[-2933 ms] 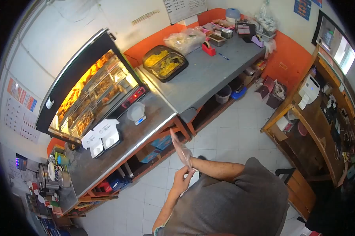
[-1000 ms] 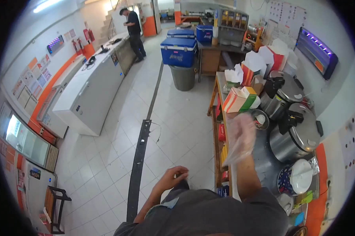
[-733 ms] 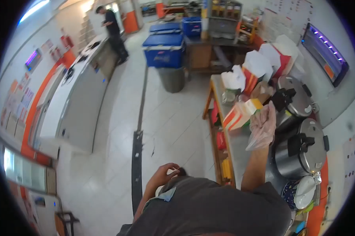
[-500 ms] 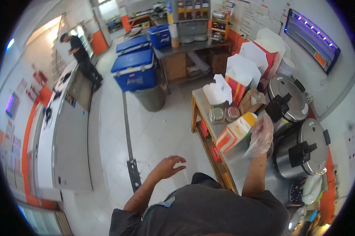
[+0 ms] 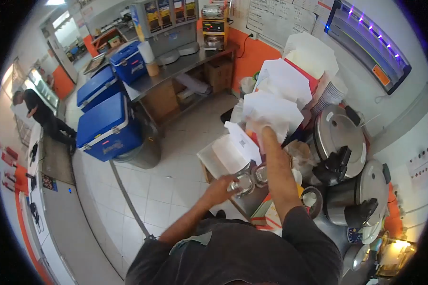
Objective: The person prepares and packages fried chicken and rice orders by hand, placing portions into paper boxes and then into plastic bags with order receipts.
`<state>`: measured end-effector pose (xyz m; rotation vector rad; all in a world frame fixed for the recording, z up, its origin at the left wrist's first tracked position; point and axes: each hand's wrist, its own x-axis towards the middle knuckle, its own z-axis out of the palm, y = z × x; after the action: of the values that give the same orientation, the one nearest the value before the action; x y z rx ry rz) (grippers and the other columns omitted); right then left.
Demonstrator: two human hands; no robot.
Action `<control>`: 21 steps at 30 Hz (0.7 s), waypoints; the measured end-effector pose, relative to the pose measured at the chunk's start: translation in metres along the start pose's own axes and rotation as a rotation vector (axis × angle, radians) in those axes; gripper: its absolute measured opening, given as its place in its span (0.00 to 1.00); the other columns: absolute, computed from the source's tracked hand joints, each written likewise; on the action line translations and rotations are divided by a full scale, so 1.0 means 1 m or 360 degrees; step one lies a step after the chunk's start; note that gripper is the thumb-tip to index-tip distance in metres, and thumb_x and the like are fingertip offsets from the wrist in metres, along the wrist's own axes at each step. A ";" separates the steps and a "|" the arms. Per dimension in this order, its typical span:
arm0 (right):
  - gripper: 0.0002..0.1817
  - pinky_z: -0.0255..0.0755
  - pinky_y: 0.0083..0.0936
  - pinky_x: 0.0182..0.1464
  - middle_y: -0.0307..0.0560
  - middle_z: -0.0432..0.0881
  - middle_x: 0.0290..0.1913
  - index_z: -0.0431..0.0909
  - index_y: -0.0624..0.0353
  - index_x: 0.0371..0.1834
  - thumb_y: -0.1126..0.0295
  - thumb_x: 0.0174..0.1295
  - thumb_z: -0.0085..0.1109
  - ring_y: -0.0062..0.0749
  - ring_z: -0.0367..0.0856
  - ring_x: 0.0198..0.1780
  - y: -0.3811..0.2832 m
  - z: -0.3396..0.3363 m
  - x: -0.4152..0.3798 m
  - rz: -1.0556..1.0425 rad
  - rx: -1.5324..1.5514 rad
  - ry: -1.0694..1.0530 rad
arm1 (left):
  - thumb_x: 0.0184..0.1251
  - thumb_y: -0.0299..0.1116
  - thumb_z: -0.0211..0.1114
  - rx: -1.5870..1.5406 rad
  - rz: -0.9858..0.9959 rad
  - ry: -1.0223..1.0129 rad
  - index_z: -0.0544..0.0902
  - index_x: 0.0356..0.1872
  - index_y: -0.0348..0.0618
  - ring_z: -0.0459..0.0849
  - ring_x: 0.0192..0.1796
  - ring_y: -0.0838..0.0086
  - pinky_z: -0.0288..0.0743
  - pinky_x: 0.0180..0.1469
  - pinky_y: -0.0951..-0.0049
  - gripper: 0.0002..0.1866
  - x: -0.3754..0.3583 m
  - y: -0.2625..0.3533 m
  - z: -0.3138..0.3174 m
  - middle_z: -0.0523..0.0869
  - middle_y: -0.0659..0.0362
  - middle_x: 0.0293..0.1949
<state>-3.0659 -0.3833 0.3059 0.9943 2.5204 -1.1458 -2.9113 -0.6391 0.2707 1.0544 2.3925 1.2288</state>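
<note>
My bare left hand (image 5: 220,189) is at the near edge of the metal table, its fingers and thumb around the left edge of a clear plastic lidded container (image 5: 244,184). A second clear container (image 5: 260,175) stands right beside it. Behind these sits an open white cardboard box (image 5: 223,154) with its lid raised. My right hand (image 5: 266,127), in a see-through plastic glove, reaches forward to the standing white box flaps (image 5: 273,110); its fingers are smeared by motion. Under my right forearm lies an orange-and-white carton (image 5: 269,216).
Two large steel pots (image 5: 339,137) with black clamps line the wall side. Stacked cups (image 5: 335,92) stand behind the box flaps. Blue coolers (image 5: 105,126) and a grey bin (image 5: 145,152) stand ahead left. Another person (image 5: 43,114) is at the far left by a long counter.
My view has turned right and moved nearer to the boxes. My left hand has gone from free air to the clear container. My right hand has left the carton for the white flaps.
</note>
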 end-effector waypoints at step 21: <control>0.21 0.74 0.37 0.56 0.58 0.82 0.50 0.83 0.59 0.46 0.60 0.52 0.59 0.49 0.80 0.55 0.019 0.016 0.078 0.0214 -0.0718 0.0082 | 0.33 0.73 0.70 0.0377 0.0391 -0.0657 0.57 0.70 0.34 0.67 0.68 0.50 0.65 0.64 0.48 0.66 0.290 -0.119 -0.014 0.67 0.43 0.66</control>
<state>-3.1139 -0.3473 0.2504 1.0512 2.5355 -0.4843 -3.1811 -0.4900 0.2147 1.5399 2.1633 0.7070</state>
